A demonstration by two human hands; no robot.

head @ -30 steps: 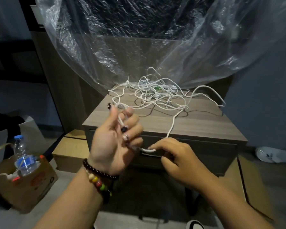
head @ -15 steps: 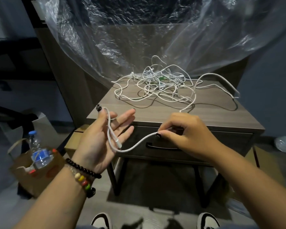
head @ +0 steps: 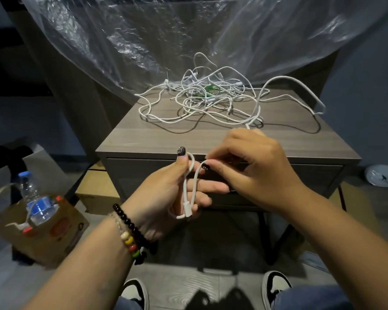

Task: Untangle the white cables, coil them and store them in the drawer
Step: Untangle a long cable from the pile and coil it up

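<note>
We wrap the cable [head: 189,186] round our left hand [head: 166,198]
Our right hand [head: 253,171] pinches it just beside the left fingers; the tangle [head: 206,97] lies beyond on the cabinet [head: 222,139]

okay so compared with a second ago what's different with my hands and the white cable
The right hand has come in beside the left hand, laying the white cable as a loop across the left fingers; half a second ago the hands were apart with the cable slack between them. The left thumb now holds the cable, its plug end hanging at the palm. The tangle on the nightstand looks unchanged and the drawer stays closed.
</note>
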